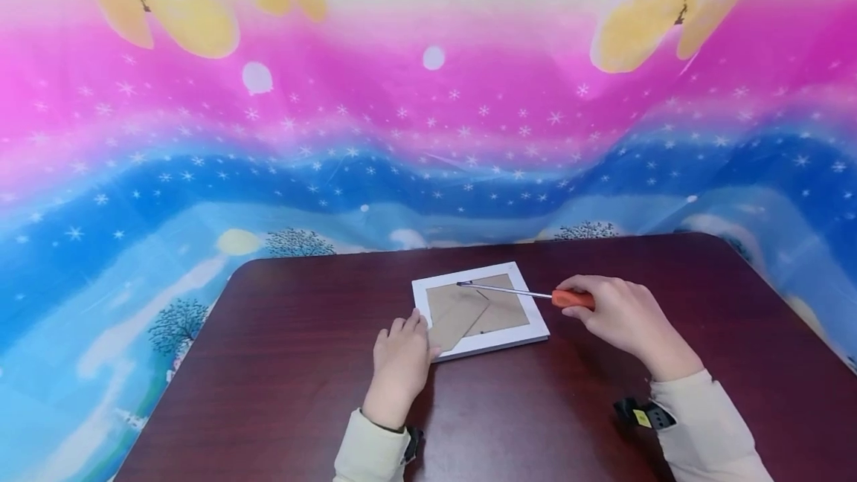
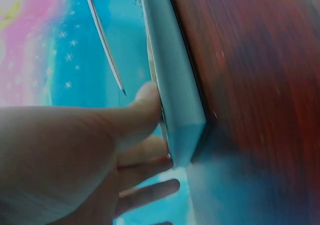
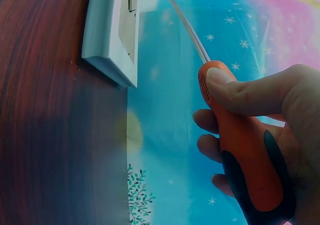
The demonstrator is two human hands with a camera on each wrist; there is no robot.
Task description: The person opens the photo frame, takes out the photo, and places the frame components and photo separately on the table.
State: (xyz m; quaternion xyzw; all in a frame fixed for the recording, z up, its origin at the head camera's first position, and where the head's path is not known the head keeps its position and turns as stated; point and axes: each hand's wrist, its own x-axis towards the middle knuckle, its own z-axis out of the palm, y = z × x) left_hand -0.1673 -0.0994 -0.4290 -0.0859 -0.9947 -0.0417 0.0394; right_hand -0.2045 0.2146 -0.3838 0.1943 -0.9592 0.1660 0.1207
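Note:
A white picture frame [image 1: 535, 322] lies on the table with its brown backing board [image 1: 505, 307] and flap-like stand [image 1: 462, 318] facing up. My left hand [image 1: 402, 355] rests at the frame's near left corner. In the left wrist view its thumb [image 2: 147, 102] presses along the upper edge, and the other fingers stretch out past the corner. My right hand [image 1: 619, 311] grips a screwdriver [image 3: 245, 140] by its orange and black handle. The metal shaft reaches over the frame, its tip near a small dark tab at the board's far edge; the left wrist view shows the tip raised.
The dark red-brown wooden table [image 1: 281, 385] extends around the frame on all sides. Behind it hangs a pink and blue cloth [image 1: 375, 140] printed with snowflakes. A dark strapped device [image 1: 643, 415] sits at the right wrist.

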